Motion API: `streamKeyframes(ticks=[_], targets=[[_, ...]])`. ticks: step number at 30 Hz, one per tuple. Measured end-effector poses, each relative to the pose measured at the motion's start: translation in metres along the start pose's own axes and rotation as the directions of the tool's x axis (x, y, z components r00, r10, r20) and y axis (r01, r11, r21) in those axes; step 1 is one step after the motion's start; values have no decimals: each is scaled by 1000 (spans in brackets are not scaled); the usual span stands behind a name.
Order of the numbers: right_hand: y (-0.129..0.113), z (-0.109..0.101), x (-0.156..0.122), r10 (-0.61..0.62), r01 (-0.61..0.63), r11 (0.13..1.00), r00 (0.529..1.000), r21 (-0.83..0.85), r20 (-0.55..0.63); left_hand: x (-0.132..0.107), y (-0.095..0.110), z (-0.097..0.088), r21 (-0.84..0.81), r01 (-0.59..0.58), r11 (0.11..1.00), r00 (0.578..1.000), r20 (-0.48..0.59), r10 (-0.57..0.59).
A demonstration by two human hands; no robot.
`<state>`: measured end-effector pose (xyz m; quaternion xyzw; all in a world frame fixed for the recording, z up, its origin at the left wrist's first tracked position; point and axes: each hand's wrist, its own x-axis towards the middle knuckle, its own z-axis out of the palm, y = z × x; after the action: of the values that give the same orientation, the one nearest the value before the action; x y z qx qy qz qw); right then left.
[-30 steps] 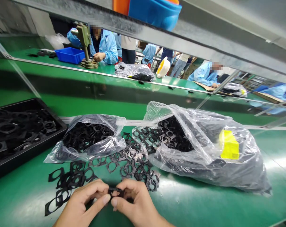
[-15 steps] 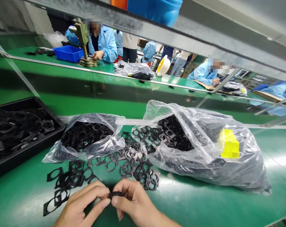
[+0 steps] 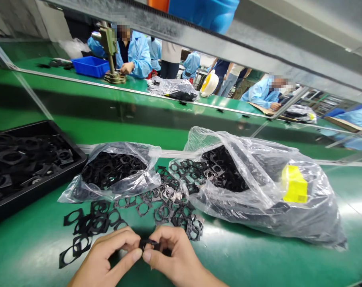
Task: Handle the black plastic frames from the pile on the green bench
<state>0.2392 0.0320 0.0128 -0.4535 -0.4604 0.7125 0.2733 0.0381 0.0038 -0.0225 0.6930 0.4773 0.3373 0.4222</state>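
Near the front edge of the view, both my hands pinch one small black ring-shaped part between thumbs and fingertips. My left hand grips its left end, and my right hand grips its right end. The part is seen almost edge-on, and fingers cover much of it. Just beyond my hands, several flat black frames with round holes lie scattered on the green table. More of these loose black parts spread toward the bags behind.
At left stands a black tray full of black parts. An open clear bag of them lies at centre; a larger clear bag with a yellow label is at right. Co-workers in blue sit beyond the partition. A metal shelf crosses overhead.
The view has shifted slightly, so the surroundings appear a little farther right. My right fingers have turned a bit around the black part, which both hands still hold.
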Motion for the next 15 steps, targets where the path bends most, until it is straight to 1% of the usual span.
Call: streamKeyframes(ticks=[3,5,11,13,15], targets=[[1,1,0,-1,2,1000,1000,26,-25,0,-1,-1,-7,26,1000,1000,2,-26],[3,1,1,-12,13,1000,999,26,-35,0,-2,-1,22,8,1000,1000,-12,-7],[0,2,-1,-45,42,993,999,-113,-21,0,-2,1,115,-94,989,991,-80,104],[-3,1,-2,-32,32,987,999,-158,3,1,0,1,110,-110,988,988,-93,121],[-6,0,-2,0,4,987,1000,-162,30,3,4,0,82,-124,989,985,-111,132]])
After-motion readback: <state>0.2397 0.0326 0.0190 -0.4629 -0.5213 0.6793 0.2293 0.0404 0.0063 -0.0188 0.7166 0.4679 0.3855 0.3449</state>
